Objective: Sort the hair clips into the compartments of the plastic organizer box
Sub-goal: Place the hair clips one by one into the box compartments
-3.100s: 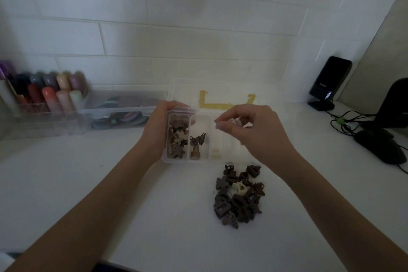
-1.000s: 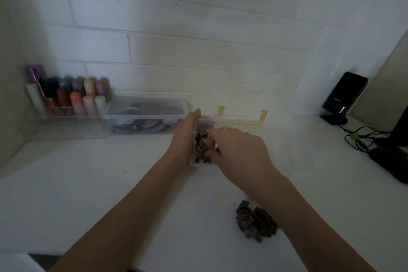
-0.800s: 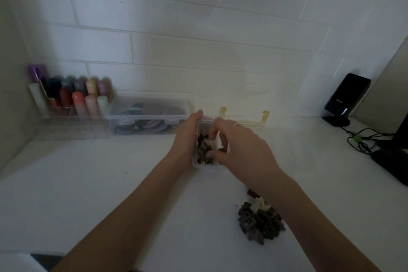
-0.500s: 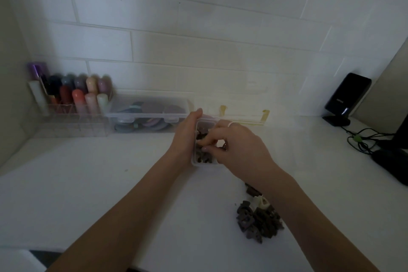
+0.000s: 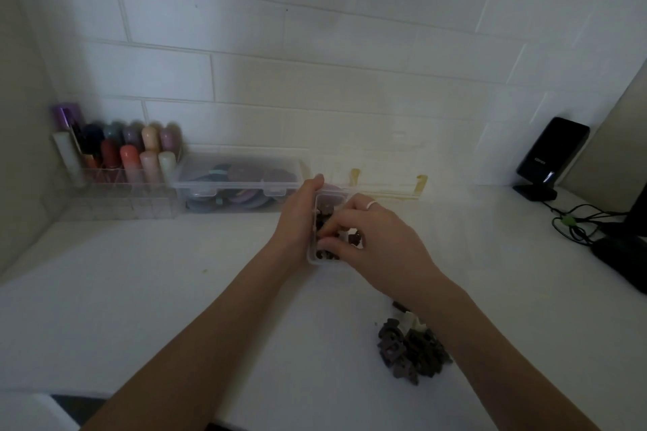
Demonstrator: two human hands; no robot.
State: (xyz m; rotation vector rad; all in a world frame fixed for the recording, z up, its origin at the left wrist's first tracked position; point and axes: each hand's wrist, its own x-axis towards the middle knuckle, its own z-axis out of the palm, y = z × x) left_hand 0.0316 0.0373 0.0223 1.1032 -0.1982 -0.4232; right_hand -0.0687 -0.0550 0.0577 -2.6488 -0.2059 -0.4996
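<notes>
right hand (image 5: 378,241) over organizer box (image 5: 312,257) — clip pile (image 5: 413,350) near forearm

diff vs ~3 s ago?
Right hand moved left from above the middle compartments, its fingers now in the clear plastic organizer box's leftmost compartment among the clips. Left hand still holds the box's left end. Dark brown clip pile stays on the counter.

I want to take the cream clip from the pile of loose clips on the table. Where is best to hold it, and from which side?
Probably pinch the cream clip by its upper end, coming from above on the far side. It sits on the far edge of the dark clip pile, partly beside the right forearm, so its near side is crowded by brown clips. Its exact shape is too blurred to tell.
</notes>
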